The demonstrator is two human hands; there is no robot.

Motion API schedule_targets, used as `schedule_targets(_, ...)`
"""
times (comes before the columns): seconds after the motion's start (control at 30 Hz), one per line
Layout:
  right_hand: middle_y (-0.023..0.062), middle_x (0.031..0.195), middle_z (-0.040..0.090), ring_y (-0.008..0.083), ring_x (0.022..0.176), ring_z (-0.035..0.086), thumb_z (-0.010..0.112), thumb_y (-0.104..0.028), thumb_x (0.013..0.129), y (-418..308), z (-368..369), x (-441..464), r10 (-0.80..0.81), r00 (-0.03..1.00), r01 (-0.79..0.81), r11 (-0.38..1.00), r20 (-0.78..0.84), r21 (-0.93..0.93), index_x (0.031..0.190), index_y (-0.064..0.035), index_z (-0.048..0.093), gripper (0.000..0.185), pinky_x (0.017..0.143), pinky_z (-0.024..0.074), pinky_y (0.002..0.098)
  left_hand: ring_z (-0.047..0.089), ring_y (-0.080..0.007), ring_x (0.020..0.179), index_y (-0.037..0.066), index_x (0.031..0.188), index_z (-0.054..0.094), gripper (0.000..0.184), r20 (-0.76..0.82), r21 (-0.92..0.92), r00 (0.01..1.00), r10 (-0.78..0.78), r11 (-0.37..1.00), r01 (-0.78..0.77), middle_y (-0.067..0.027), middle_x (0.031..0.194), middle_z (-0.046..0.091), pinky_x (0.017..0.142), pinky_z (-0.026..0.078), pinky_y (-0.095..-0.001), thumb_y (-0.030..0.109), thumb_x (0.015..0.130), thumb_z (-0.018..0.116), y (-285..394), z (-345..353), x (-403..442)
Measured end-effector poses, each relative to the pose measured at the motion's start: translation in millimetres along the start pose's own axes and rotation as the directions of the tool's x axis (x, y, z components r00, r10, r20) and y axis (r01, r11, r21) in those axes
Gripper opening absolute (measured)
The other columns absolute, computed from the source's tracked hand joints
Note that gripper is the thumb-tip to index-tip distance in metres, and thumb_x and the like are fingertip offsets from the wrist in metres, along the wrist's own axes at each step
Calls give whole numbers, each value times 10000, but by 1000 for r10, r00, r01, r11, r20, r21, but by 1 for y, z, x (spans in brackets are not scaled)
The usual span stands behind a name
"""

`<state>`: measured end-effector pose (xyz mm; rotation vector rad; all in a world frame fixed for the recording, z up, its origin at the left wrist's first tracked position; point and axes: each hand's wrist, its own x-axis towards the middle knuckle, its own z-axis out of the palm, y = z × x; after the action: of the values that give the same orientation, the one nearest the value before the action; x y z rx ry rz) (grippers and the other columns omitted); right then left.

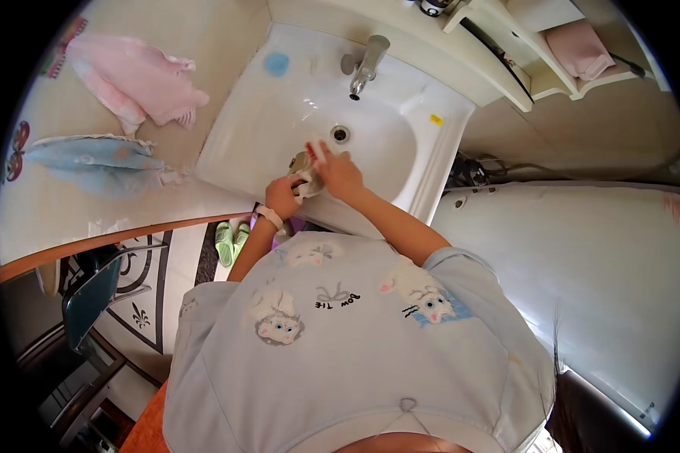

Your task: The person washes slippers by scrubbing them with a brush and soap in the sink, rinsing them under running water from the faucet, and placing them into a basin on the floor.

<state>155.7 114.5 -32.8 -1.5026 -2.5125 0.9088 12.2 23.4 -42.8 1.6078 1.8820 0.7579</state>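
Observation:
Over the near side of the white sink (pixel 238 113), my left hand (pixel 282 198) is closed around a small khaki and white item (pixel 301 161). It looks like a shoe or bunched cloth; I cannot tell which. A band circles my left wrist. My right hand (pixel 342 178) is right beside it, with a small red and white object (pixel 313 152), possibly a brush, at its fingers. Part of both items is hidden by my hands. The drain (pixel 340 134) lies just beyond my right fingers, below the metal faucet (pixel 368 66).
Pink cloth (pixel 140 79) and blue cloth (pixel 98 162) hang on the left wall. A blue round spot (pixel 276 64) marks the sink's back left. To the right are a shelf (pixel 555 79) and a white appliance (pixel 574 264). Green slippers (pixel 225 243) are on the floor.

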Motion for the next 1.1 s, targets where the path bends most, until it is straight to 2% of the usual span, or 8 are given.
schedule_targets(0.23,268,974,467,397,823,543,410,-326,872,-30,-14,-40,-391,920,390,916,-8,89,1351,-218,294,504,636,491,436,598,-327,759,108,886,629,259,-46,-110,992,-117,988,111,-117,796,635,663,477,-377,161,632,626,-17,-6,-1)
schedule_targets(0.4,264,1011,438,405,752,555,419,-423,854,-6,-3,-4,41,999,-41,998,8,55,1333,-237,329,522,645,483,434,602,-324,750,80,896,617,294,-78,-144,997,-18,990,7,-140,797,630,670,476,-363,114,607,656,-6,-6,-4)
schedule_targets(0.6,285,1079,423,399,833,546,418,-382,861,-18,2,-19,-405,914,405,914,-21,-8,1330,-210,334,507,650,485,424,593,-342,767,85,928,605,316,-119,-88,990,-75,994,64,-155,808,626,671,475,-379,68,612,592,-32,5,-11)
schedule_targets(0.8,275,1161,401,406,890,546,435,-347,848,-23,-17,1,73,991,-85,991,116,99,1333,-207,321,517,654,494,440,595,-332,760,86,898,598,312,-169,-97,986,-8,995,-8,-137,814,630,662,479,-379,45,592,557,-4,4,-7)
schedule_targets(0.87,283,1075,459,406,786,552,410,-396,870,-31,-10,-27,-347,937,347,938,-40,-4,1299,-183,371,480,657,486,420,597,-329,759,89,896,597,311,-114,-15,993,-39,999,38,-134,814,632,662,481,-377,55,590,559,-28,13,-6)
schedule_targets(0.97,330,1079,440,406,886,544,426,-373,846,-14,-1,-3,-512,858,495,842,-30,-214,1306,-219,361,489,648,501,429,599,-324,757,91,897,597,313,-85,-7,996,-31,1000,30,-129,810,635,663,484,-374,74,586,565,-11,6,-9)
schedule_targets(1.0,320,1063,446,406,915,532,439,-365,835,-31,-29,2,-33,995,28,998,90,59,1312,-232,358,501,648,499,428,599,-323,757,91,898,597,316,-129,-94,992,16,995,-29,-126,807,636,665,485,-373,84,583,569,2,4,-7)
schedule_targets(1.1,266,1092,447,399,887,543,437,-357,838,-8,-10,14,95,991,-106,988,98,115,1305,-241,372,486,645,497,429,598,-324,759,83,904,598,327,-76,-53,997,8,999,-12,-120,821,638,669,486,-374,80,578,568,9,4,-1)
